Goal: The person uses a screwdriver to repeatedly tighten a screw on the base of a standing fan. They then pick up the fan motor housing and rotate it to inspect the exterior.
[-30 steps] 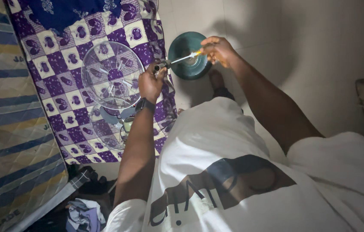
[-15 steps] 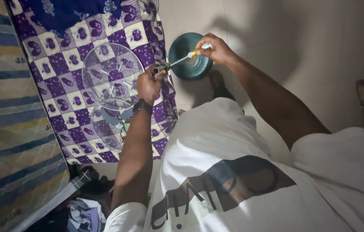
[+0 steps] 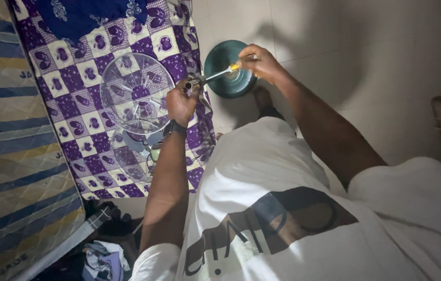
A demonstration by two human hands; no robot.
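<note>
So: round wire fan grille [image 3: 136,93] lies on purple-and-white patterned cloth [image 3: 74,104]. Left hand [image 3: 181,101] is fisted round a small metal part [image 3: 193,83], probably a fitting. Yellow-handled screwdriver [image 3: 220,74] tip meets it; right hand [image 3: 261,61] grips the handle above the dark green round base [image 3: 225,78].

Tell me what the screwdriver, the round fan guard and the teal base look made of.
Screwdriver: shiny bare metal shaft, yellow handle probably plastic. Fan guard: thin pale wires in a ring, likely coated metal, though plastic can't be ruled out. Teal base: smooth, glossy dome with a highlight, probably moulded plastic.
</note>
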